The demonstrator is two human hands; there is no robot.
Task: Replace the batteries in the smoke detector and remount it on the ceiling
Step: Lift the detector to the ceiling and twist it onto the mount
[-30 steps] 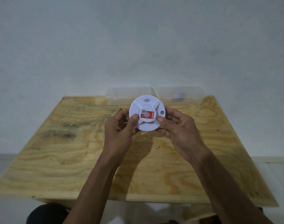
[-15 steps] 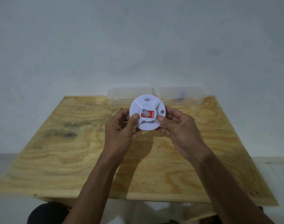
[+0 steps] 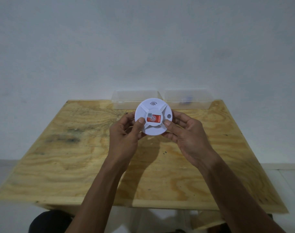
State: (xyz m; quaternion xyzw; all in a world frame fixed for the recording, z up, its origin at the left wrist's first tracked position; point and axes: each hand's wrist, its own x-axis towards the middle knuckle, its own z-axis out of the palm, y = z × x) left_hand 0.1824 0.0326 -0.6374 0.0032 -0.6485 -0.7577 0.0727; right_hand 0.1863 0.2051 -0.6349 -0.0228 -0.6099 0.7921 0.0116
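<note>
A round white smoke detector [image 3: 153, 108] is held up above the plywood table [image 3: 76, 148], its face turned toward me. It carries a red sticker with a small code square at its centre and a wave symbol near the top. My left hand [image 3: 124, 137] grips its left rim with the thumb pressed on the face. My right hand [image 3: 188, 135] grips the right rim, thumb on the face too. The back of the detector is hidden.
Two clear plastic boxes stand at the table's far edge against the pale wall: the left box [image 3: 126, 100] and the right box [image 3: 193, 100], which holds something small and blue [image 3: 185, 100]. A dark knee [image 3: 49, 222] shows below the front edge.
The detector and both hands have barely shifted; the grip is the same.
</note>
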